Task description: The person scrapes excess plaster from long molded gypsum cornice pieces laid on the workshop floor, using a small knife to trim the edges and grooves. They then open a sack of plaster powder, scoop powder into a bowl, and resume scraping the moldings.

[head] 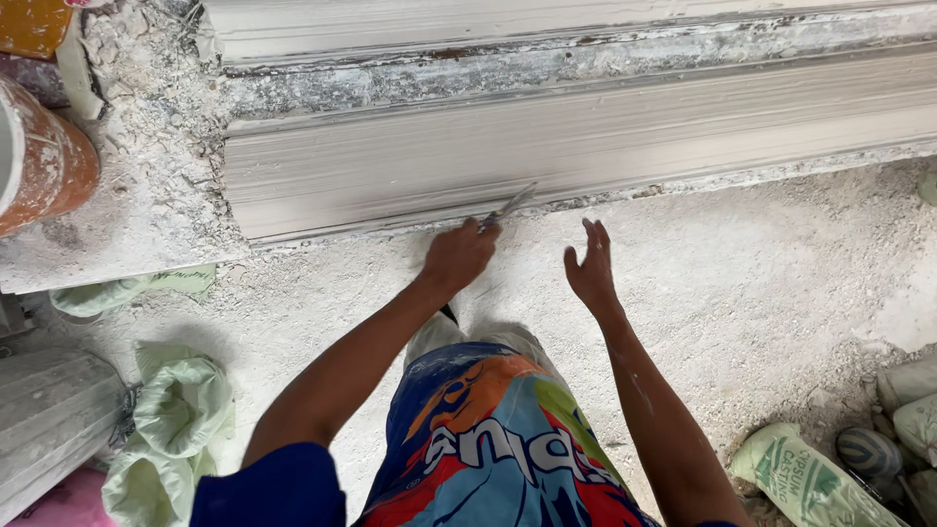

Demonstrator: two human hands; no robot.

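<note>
Head cam looked straight down at a person standing on a floor [742,283] totally caked in white plaster dust. Their left hand [459,256] was closed around a thin metal blade [509,205], looked like a small scraper or knife, with the tip angled up and right so it touched the lower edge of a long white plaster moulding [586,137] that ran across the whole upper part of the view. The right hand [591,268] was just beside it, open with fingers spread, gripping nothing and hovering above the floor right near the moulding's bottom edge; couldn't tell if it actually touched the ground.

Other stuff around: an orange-brown pipe or pot [44,161] sat on a dusty slab at the far left, a couple of crumpled pale green sacks [181,405] lay at lower left, and another green printed bag [805,478] was at lower right next to more bundled sacks. The person wore colourful shorts [488,449] and a dark blue sleeve [273,488].
</note>
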